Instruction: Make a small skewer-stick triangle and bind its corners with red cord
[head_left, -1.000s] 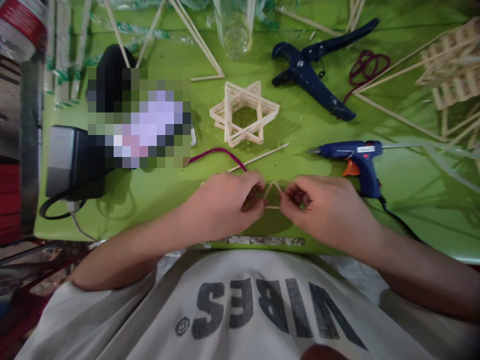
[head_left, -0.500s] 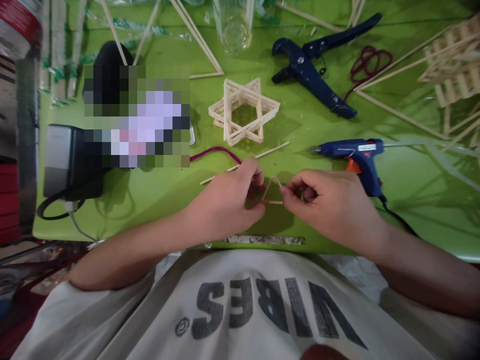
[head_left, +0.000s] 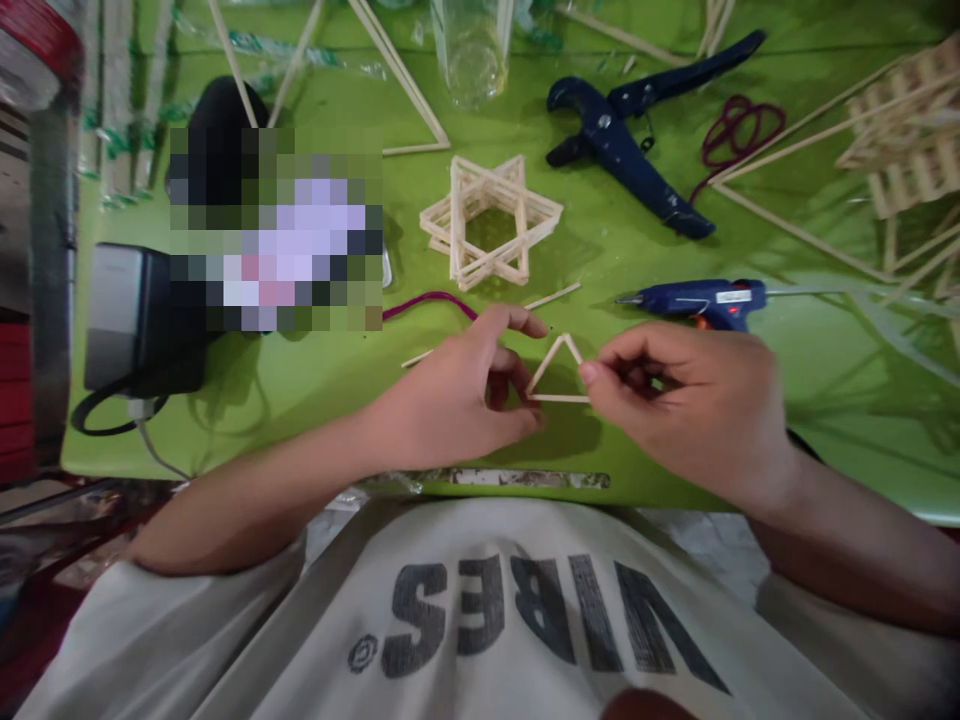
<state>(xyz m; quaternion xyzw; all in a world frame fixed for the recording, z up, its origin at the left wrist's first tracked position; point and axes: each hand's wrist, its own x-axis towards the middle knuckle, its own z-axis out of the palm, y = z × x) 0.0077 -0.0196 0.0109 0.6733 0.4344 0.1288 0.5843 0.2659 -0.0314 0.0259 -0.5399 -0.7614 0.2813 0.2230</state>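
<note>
Wooden triangle [head_left: 547, 365] — pinched by the right hand [head_left: 697, 410], presumably for steadiness — adjoins the left hand [head_left: 457, 395], fingers half-open, seemingly empty.

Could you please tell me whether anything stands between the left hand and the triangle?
Nothing visible does: the left hand is right at the left corner of the triangle, though touch is unclear; the right hand pinches its right side.

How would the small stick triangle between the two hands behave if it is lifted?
The stick triangle is probably light: thin sticks surround an open middle. Its straight sides suggest stiffness. The upper corner could be fragile, as only slim ends meet there.
</note>
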